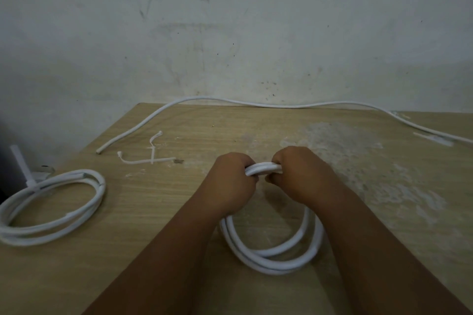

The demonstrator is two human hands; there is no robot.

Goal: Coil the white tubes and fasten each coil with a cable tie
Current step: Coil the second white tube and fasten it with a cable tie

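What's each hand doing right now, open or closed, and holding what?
Left hand: closed, grip around the top of the white tube coil.
Right hand: closed, gripping the same coil right beside it.

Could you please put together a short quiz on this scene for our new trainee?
1. True or false: the left hand and the right hand both grip the near coil.
2. Which coil visibly wears a cable tie? A: near coil. B: left coil.
3. How many tubes lie uncoiled on the table?
Key: 1 true; 2 B; 3 one, the long tube by the far edge.
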